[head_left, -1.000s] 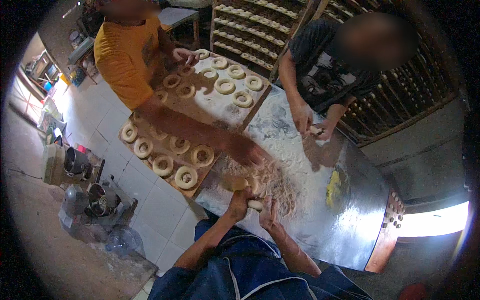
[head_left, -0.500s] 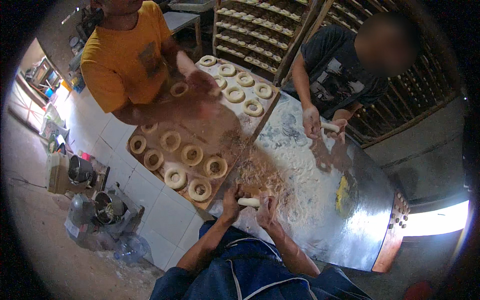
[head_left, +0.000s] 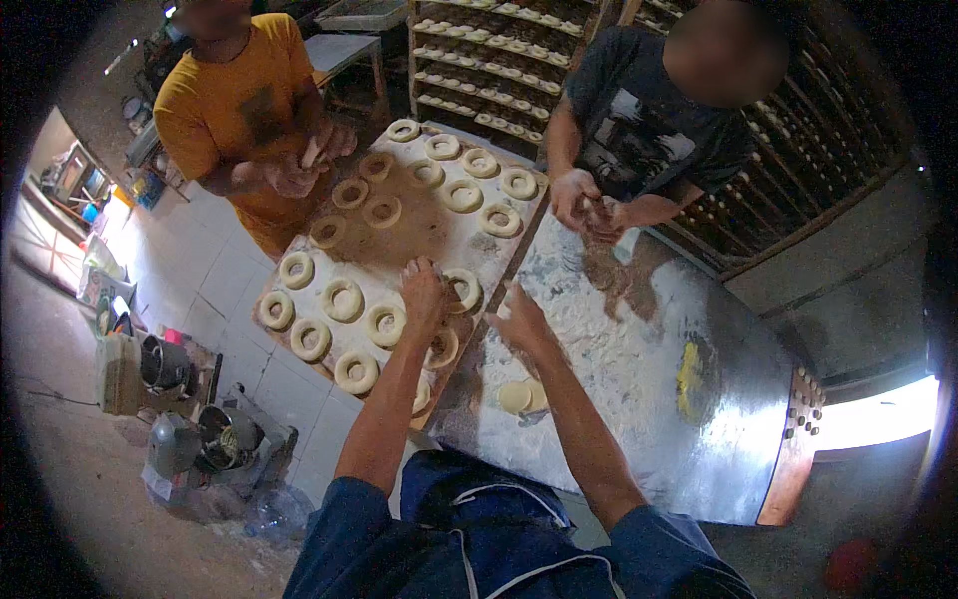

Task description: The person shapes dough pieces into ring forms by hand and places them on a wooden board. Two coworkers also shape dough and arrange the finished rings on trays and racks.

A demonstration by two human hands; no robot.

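My left hand (head_left: 424,290) reaches over the floured board, its fingers stretched forward. Beside it, close to the board's right edge, lies a pale dough ring (head_left: 464,290); whether the fingers touch it is hard to tell. My right hand (head_left: 521,321) hovers near that same edge with thumb and fingers apart, holding nothing. Several more dough rings (head_left: 356,371) lie on the board (head_left: 399,240) around my left hand, and my left forearm partly covers some. Close to my right forearm, flat round dough pieces (head_left: 515,397) lie overlapping on the metal table (head_left: 639,399).
A person in an orange shirt (head_left: 235,110) stands across the board, hands together. Another in a dark shirt (head_left: 639,130) works dough at the table's far side. Racks (head_left: 489,60) of shaped dough stand behind. A mixer (head_left: 215,439) is on the floor at left.
Both my hands have moved forward from the table's near edge, where they held a dough roll. A dough ring now lies beside my left hand at that spot on the board.
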